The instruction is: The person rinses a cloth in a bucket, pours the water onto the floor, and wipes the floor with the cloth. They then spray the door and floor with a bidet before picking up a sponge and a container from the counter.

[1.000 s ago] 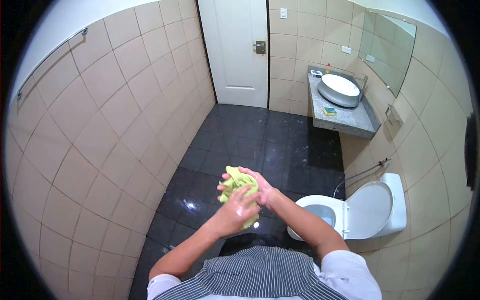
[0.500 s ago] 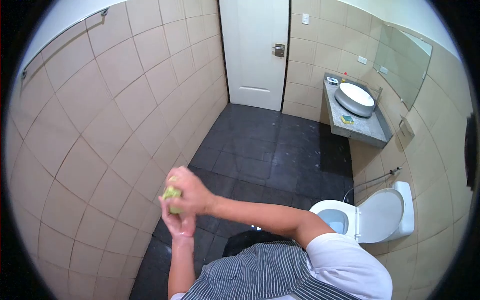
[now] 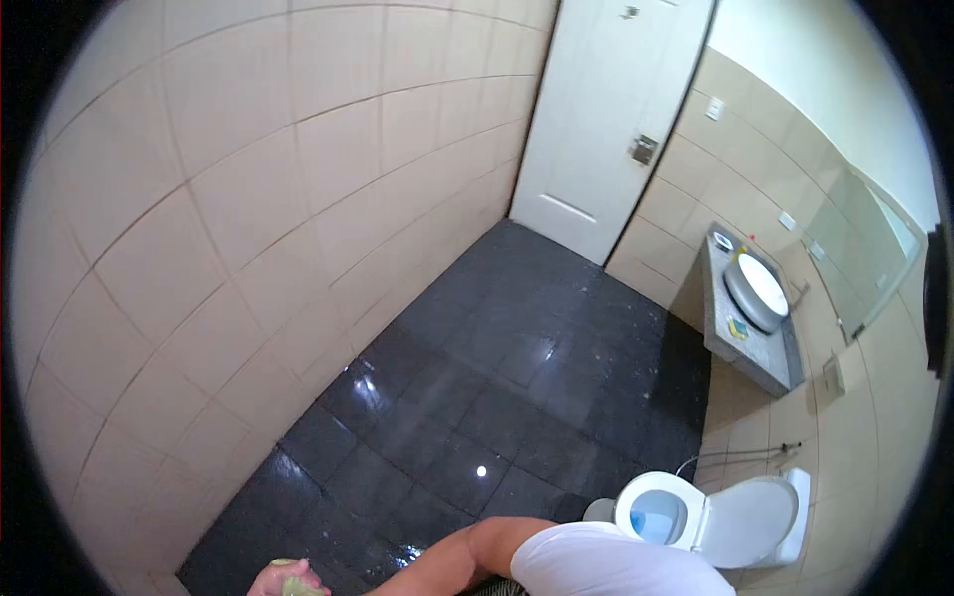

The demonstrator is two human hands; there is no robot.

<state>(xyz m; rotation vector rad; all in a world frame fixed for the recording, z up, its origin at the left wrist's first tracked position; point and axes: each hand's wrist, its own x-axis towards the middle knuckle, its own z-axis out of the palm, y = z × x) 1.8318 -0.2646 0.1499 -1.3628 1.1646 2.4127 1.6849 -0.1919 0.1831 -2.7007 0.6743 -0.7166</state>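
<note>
1. Markings on the small box [image 3: 722, 241], at the far end of the stone counter [image 3: 747, 356], are too small to read.
2. The oval basin [image 3: 761, 291] sits on the counter, white inside; its contents cannot be made out.
3. The toilet bowl [image 3: 657, 511] holds bluish water, with the toilet lid [image 3: 747, 520] raised.
4. A yellow-and-green sponge [image 3: 737, 328] lies near the counter's near end, beside the basin.
5. Near the box stands a small yellow item with a red top, its label too small to make out.
6. At the bottom edge of the view, one hand [image 3: 283, 577] has its fingers curled around a bunched green cloth [image 3: 298, 587], above the dark tiled floor [image 3: 467, 397]. Whether it is the left or right cannot be told.
7. The right forearm [image 3: 437, 566] reaches toward it and runs out of view.
</note>
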